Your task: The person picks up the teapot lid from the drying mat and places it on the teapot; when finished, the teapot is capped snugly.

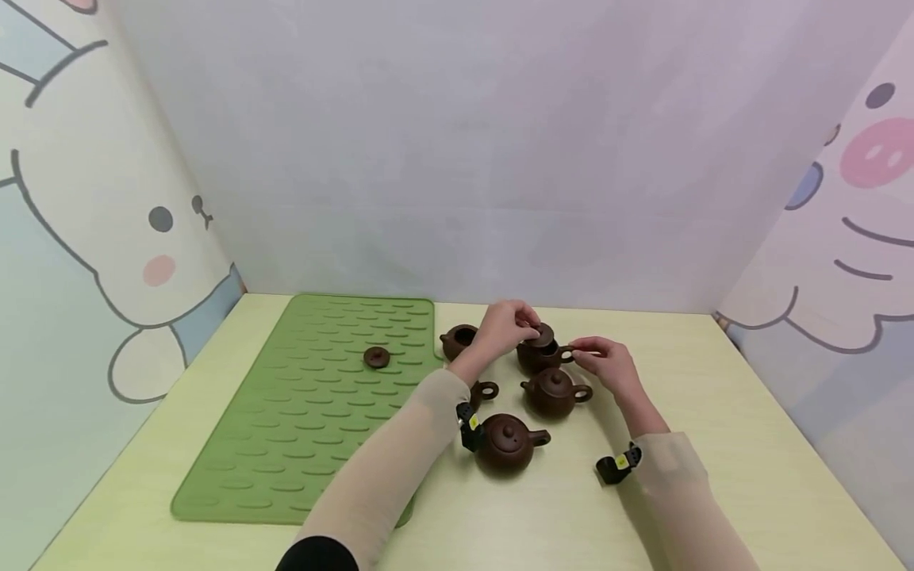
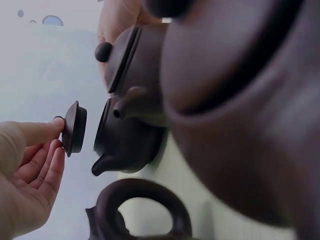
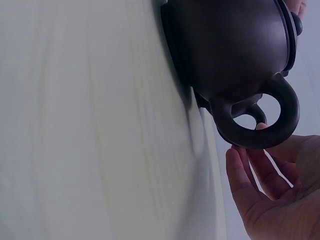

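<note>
My left hand (image 1: 503, 327) pinches a dark brown teapot lid (image 2: 75, 129) by its knob. The lid hangs tilted beside the mouth of an uncovered teapot (image 2: 127, 142), apart from it in the left wrist view. My right hand (image 1: 605, 363) holds that teapot's handle (image 1: 567, 354) between thumb and fingers; in the right wrist view a nearer handle (image 3: 292, 112) partly covers the grip. Just in front stands a lidded teapot (image 1: 556, 393). Closer still is another lidded teapot (image 1: 505, 446). My left forearm mostly hides one more teapot, whose handle (image 1: 489, 391) shows.
An uncovered teapot (image 1: 459, 341) stands at the back, left of my left hand. On the green mat (image 1: 300, 412), left of the teapots, lies a loose lid (image 1: 376, 357). A pale wall (image 1: 464, 159) rises behind the table (image 1: 714, 444).
</note>
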`<state>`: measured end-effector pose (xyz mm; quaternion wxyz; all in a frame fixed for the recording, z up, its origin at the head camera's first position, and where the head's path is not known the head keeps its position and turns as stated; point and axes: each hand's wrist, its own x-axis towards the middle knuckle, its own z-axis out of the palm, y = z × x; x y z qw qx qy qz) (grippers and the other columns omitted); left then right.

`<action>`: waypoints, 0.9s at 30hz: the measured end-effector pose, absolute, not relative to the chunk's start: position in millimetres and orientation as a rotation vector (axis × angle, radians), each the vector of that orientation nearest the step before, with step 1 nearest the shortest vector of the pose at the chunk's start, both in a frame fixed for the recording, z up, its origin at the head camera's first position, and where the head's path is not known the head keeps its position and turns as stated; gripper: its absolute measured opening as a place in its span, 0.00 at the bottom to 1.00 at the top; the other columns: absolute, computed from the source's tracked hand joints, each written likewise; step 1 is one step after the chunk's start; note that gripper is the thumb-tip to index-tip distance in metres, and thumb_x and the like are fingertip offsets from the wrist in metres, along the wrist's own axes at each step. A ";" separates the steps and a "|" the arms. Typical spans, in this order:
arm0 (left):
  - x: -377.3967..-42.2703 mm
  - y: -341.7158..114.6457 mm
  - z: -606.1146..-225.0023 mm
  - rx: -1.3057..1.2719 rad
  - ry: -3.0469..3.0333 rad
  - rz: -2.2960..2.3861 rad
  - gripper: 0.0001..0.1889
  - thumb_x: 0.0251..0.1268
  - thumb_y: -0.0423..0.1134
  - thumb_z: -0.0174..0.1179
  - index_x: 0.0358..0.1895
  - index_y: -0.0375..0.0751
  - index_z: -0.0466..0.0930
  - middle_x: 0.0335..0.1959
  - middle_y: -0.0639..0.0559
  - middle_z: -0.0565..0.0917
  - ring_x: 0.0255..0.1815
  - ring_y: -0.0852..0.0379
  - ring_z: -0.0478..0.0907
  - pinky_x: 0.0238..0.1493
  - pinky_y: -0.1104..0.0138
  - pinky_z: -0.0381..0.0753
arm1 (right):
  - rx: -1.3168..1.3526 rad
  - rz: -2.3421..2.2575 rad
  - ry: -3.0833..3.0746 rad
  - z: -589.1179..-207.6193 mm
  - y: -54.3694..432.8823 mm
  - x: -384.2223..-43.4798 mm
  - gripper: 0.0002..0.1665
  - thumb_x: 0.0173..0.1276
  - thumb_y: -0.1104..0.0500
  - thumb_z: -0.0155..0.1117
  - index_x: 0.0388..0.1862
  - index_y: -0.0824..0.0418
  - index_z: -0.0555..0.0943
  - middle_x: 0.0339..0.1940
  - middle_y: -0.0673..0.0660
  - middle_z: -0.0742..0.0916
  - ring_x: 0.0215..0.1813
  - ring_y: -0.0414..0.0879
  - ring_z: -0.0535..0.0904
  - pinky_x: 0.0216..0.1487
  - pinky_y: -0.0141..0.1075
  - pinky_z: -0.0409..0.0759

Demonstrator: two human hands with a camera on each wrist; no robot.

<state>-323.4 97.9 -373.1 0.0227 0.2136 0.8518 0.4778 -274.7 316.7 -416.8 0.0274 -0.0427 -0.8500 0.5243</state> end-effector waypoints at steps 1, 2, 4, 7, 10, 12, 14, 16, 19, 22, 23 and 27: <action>-323.3 98.9 -374.0 0.661 2.639 1.473 0.05 0.62 0.35 0.69 0.39 0.43 0.84 0.38 0.50 0.87 0.39 0.59 0.83 0.38 0.73 0.81 | -0.132 1.625 -2.622 -416.7 316.3 -274.7 0.20 0.70 0.63 0.65 0.57 0.73 0.79 0.46 0.55 0.89 0.38 0.25 0.79 0.43 0.21 0.80; -323.1 99.8 -375.1 0.656 2.638 1.467 0.05 0.62 0.35 0.69 0.39 0.43 0.84 0.38 0.50 0.87 0.39 0.59 0.83 0.38 0.73 0.81 | -0.131 1.630 -2.623 -416.6 316.0 -274.6 0.20 0.70 0.62 0.65 0.57 0.73 0.79 0.45 0.55 0.89 0.38 0.26 0.79 0.43 0.21 0.80; -322.5 101.0 -377.3 0.646 2.648 1.445 0.04 0.63 0.35 0.69 0.39 0.44 0.85 0.38 0.51 0.87 0.38 0.60 0.83 0.38 0.73 0.81 | -0.123 1.638 -2.624 -416.4 315.1 -274.5 0.21 0.70 0.62 0.65 0.57 0.73 0.80 0.46 0.56 0.89 0.39 0.27 0.79 0.43 0.21 0.81; -321.9 102.1 -379.9 0.626 2.662 1.422 0.04 0.62 0.36 0.69 0.39 0.45 0.85 0.37 0.52 0.87 0.37 0.61 0.82 0.38 0.73 0.81 | -0.109 1.643 -2.628 -416.3 313.4 -274.5 0.21 0.70 0.63 0.65 0.57 0.74 0.80 0.49 0.61 0.88 0.39 0.28 0.79 0.43 0.22 0.81; -321.6 103.6 -381.6 0.619 2.665 1.416 0.04 0.62 0.36 0.69 0.38 0.45 0.85 0.36 0.52 0.87 0.37 0.61 0.82 0.39 0.72 0.81 | -0.102 1.633 -2.631 -416.4 311.9 -274.4 0.20 0.70 0.62 0.65 0.57 0.73 0.80 0.51 0.64 0.88 0.40 0.27 0.79 0.44 0.22 0.81; -321.4 105.0 -382.7 0.621 2.663 1.407 0.04 0.63 0.35 0.69 0.39 0.45 0.85 0.36 0.52 0.87 0.37 0.61 0.82 0.39 0.72 0.81 | -0.107 1.638 -2.628 -416.5 311.4 -274.2 0.21 0.70 0.62 0.65 0.57 0.73 0.80 0.51 0.63 0.88 0.40 0.27 0.79 0.44 0.22 0.81; -320.8 106.4 -383.7 0.624 2.668 1.383 0.04 0.63 0.35 0.69 0.39 0.45 0.85 0.36 0.52 0.87 0.36 0.61 0.81 0.39 0.73 0.80 | -0.112 1.649 -2.622 -416.8 311.0 -274.0 0.21 0.71 0.62 0.65 0.58 0.73 0.79 0.51 0.63 0.88 0.40 0.27 0.79 0.44 0.22 0.81; -320.5 107.9 -384.5 0.626 2.684 1.356 0.04 0.62 0.35 0.69 0.39 0.45 0.85 0.36 0.53 0.87 0.36 0.62 0.81 0.39 0.74 0.80 | -0.116 1.664 -2.617 -417.2 310.9 -273.8 0.21 0.71 0.63 0.64 0.58 0.74 0.79 0.51 0.63 0.87 0.40 0.27 0.79 0.44 0.22 0.82; -320.1 110.1 -385.1 0.621 2.707 1.323 0.04 0.62 0.35 0.69 0.39 0.46 0.85 0.35 0.53 0.87 0.36 0.62 0.81 0.38 0.74 0.79 | -0.123 1.672 -2.614 -418.0 311.0 -273.7 0.21 0.71 0.63 0.64 0.58 0.73 0.79 0.52 0.64 0.87 0.40 0.27 0.79 0.44 0.21 0.81; -320.2 112.4 -385.4 0.619 2.718 1.303 0.04 0.63 0.35 0.68 0.40 0.46 0.85 0.36 0.53 0.87 0.36 0.62 0.81 0.38 0.74 0.79 | -0.122 1.647 -2.623 -417.9 311.8 -273.7 0.21 0.71 0.62 0.65 0.58 0.73 0.79 0.53 0.65 0.87 0.40 0.27 0.78 0.43 0.21 0.81; -320.2 113.2 -385.4 0.619 2.719 1.296 0.04 0.63 0.35 0.68 0.40 0.46 0.85 0.36 0.53 0.87 0.36 0.62 0.81 0.38 0.74 0.79 | -0.121 1.637 -2.625 -417.5 312.3 -273.6 0.21 0.71 0.61 0.65 0.58 0.72 0.80 0.53 0.64 0.87 0.40 0.27 0.78 0.43 0.21 0.81; -320.5 115.5 -383.5 0.657 2.707 1.271 0.06 0.64 0.36 0.68 0.42 0.46 0.85 0.38 0.54 0.87 0.39 0.61 0.82 0.41 0.74 0.80 | -0.132 1.667 -2.596 -415.3 315.9 -272.7 0.21 0.71 0.62 0.65 0.58 0.73 0.79 0.48 0.58 0.89 0.40 0.27 0.79 0.44 0.21 0.82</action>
